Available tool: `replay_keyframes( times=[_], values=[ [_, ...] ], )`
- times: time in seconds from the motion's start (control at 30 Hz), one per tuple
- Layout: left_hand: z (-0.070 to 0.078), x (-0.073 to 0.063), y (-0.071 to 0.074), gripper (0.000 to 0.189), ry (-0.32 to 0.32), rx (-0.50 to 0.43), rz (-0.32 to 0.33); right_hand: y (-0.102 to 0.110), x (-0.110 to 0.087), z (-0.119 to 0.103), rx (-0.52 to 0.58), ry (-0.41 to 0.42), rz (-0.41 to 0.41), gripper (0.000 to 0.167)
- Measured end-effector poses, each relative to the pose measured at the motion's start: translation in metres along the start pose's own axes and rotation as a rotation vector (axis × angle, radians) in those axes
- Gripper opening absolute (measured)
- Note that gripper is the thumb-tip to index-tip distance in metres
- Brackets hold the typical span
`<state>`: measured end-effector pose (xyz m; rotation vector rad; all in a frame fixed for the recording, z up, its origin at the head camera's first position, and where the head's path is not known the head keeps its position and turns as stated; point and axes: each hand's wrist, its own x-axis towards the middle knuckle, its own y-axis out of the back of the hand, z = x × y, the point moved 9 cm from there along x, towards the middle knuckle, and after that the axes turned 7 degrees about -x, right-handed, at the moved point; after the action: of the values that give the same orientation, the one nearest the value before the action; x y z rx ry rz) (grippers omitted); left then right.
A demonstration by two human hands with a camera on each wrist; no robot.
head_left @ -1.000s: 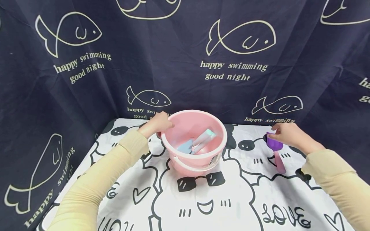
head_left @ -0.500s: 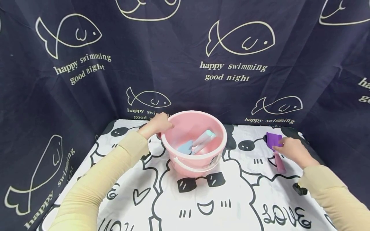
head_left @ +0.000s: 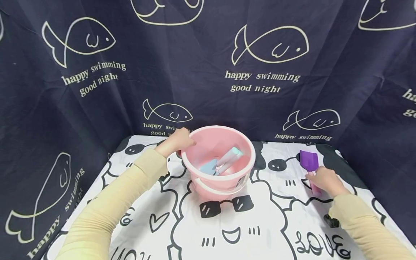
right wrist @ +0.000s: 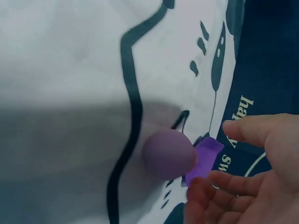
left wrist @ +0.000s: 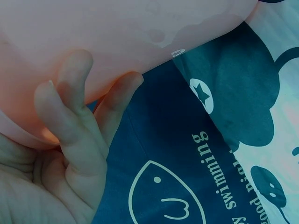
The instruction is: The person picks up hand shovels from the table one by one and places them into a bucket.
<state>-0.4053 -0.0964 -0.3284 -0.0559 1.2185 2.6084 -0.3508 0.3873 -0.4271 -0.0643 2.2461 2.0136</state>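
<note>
White under black cartoon print, the cloth-covered bench (head_left: 256,242) carries a round pink plastic bucket (head_left: 217,136), its rim gripped in the left hand (head_left: 177,139). To its right lies a purple-bladed, pink-handled plastic shovel (head_left: 309,160). The right hand (head_left: 326,179) is at its handle (head_left: 315,189), fingers apart from thumb; touching, I can't tell. Pinching squarely mid-handle should stop the blade twisting.
</note>
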Motion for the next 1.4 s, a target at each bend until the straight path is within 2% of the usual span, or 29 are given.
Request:
replay_keyframes(
  times=[0.13,0.2,0.43,0.53,0.77,1.1,1.23,1.4],
  values=[
    [-0.001,0.001,-0.001,0.028,-0.013,0.001,0.001,-0.012,0.000,-0.002,-0.010,0.001,-0.050,0.048],
    [0.000,0.001,-0.001,0.029,-0.021,0.003,0.003,-0.016,0.000,0.000,0.006,-0.025,-0.073,0.049],
    [0.000,0.002,-0.001,0.029,-0.042,0.020,0.010,-0.029,0.001,0.008,0.008,-0.103,-0.125,0.044],
    [0.000,0.003,-0.002,0.029,-0.044,0.024,0.012,-0.033,0.001,0.010,0.021,-0.125,-0.133,0.046],
    [0.001,0.003,-0.001,0.029,-0.042,0.013,0.014,-0.035,0.003,0.017,0.055,-0.175,-0.110,0.066],
    [0.001,0.000,0.001,0.028,-0.010,0.002,0.000,-0.039,0.005,0.019,0.105,-0.229,-0.052,0.056],
    [0.001,0.000,0.001,0.029,-0.016,0.010,0.004,-0.040,0.005,0.018,0.108,-0.225,-0.060,0.056],
    [0.000,0.000,0.001,0.028,-0.011,-0.010,0.004,-0.039,0.005,0.018,0.100,-0.210,-0.107,0.050]
  ],
)
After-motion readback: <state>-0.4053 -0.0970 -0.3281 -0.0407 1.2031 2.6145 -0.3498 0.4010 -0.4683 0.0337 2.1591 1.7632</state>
